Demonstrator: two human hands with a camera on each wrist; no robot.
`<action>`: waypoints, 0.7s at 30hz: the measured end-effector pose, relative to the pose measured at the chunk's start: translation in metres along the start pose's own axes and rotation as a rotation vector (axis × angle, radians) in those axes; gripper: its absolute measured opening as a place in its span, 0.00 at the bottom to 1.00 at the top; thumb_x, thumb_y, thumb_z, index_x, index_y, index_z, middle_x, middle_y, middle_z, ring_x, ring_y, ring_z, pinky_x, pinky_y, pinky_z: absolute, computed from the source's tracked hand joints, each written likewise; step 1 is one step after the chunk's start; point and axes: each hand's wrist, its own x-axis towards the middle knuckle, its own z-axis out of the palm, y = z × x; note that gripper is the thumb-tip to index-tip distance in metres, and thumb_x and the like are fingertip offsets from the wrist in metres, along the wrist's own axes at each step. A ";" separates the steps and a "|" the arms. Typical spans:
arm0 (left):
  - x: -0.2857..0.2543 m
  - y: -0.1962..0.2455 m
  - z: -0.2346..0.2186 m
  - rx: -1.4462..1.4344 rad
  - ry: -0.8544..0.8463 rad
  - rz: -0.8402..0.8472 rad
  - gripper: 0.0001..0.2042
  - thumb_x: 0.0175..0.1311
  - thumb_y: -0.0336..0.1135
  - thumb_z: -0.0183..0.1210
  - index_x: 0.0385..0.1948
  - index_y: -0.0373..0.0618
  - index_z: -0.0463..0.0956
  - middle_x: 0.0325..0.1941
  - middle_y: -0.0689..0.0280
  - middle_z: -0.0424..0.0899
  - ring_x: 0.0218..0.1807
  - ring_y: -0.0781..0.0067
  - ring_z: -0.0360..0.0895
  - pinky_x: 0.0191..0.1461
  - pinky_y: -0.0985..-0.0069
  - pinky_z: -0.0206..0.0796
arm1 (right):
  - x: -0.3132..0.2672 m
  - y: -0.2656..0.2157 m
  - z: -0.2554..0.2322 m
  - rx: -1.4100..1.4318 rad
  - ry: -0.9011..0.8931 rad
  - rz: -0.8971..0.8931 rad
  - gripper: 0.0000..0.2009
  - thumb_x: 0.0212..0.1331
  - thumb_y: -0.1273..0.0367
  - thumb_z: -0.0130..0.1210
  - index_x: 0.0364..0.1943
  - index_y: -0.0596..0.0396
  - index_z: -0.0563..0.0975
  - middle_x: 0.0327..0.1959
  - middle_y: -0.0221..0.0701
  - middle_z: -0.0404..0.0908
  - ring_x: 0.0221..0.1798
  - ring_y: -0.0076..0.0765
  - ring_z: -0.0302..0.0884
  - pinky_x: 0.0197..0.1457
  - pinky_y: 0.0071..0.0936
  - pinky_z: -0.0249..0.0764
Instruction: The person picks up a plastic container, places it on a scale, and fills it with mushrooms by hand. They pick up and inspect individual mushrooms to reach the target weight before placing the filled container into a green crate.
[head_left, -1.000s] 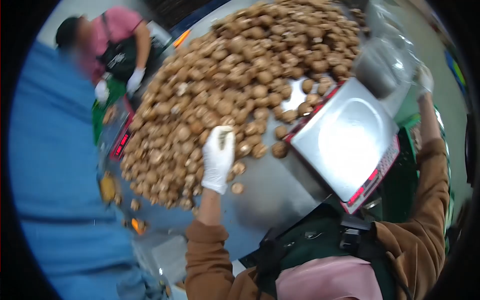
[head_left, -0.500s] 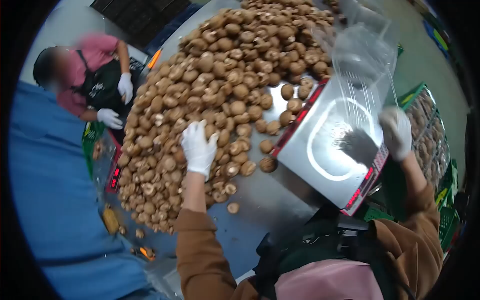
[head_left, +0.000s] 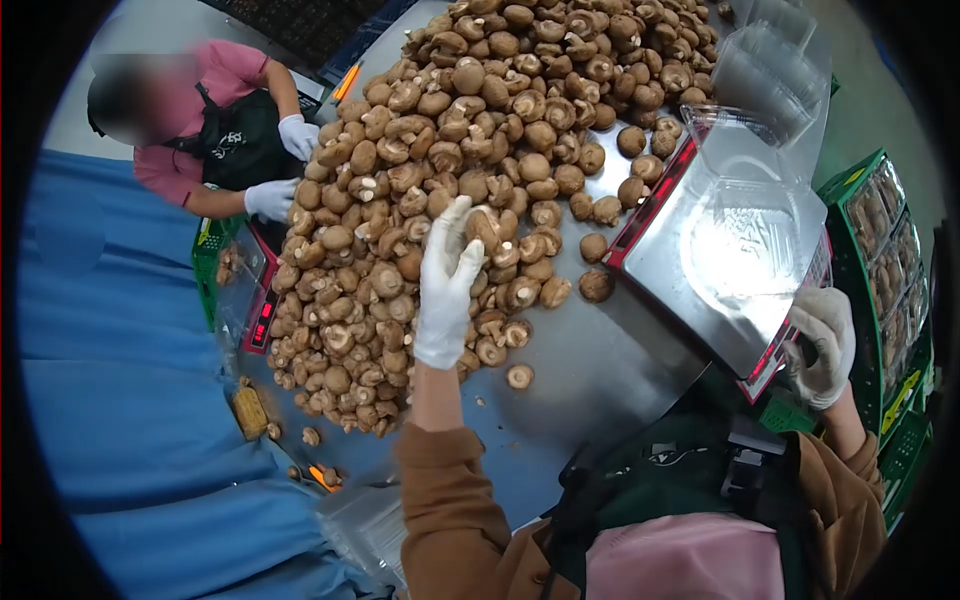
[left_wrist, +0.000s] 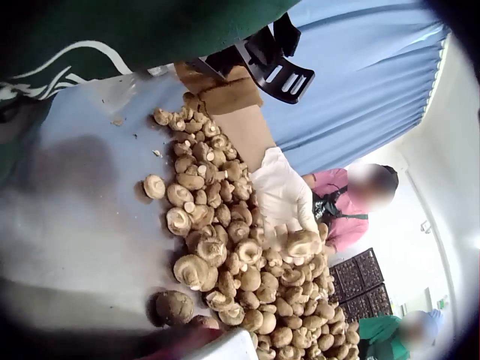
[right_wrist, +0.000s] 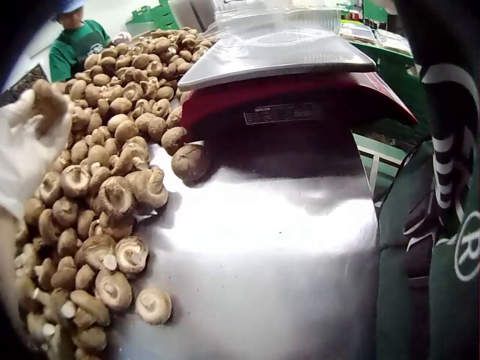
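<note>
Brown mushrooms (head_left: 400,180) lie in a big heap on the metal table. Over the heap's near side, my gloved left hand (head_left: 442,305) holds one mushroom (head_left: 483,228) between thumb and fingers; the left wrist view shows the same mushroom (left_wrist: 303,244) by the fingertips. A clear plastic tray (head_left: 735,190) rests on the steel plate of a red scale (head_left: 680,285), with glare over part of it. Beside the scale's front right corner is my gloved right hand (head_left: 825,345), its fingers loosely bent and nothing seen in them.
Stacked clear trays (head_left: 765,75) stand behind the scale. At the right, a green crate (head_left: 850,210) contains packed mushrooms. Another person (head_left: 225,140) works across the heap near a second scale (head_left: 262,315). A yellow block (head_left: 248,412) sits at the table's left edge.
My right hand has come from the stacked trays to the scale's front corner, and a clear tray now sits on the scale. My left hand has picked up a mushroom from the heap.
</note>
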 end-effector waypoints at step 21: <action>-0.154 -0.004 -0.048 -0.302 0.389 -0.355 0.08 0.70 0.34 0.56 0.35 0.39 0.78 0.29 0.63 0.82 0.34 0.70 0.79 0.46 0.71 0.73 | 0.030 -0.128 0.193 0.758 -0.600 0.089 0.09 0.57 0.72 0.58 0.42 0.53 0.80 0.34 0.36 0.79 0.40 0.49 0.78 0.44 0.42 0.75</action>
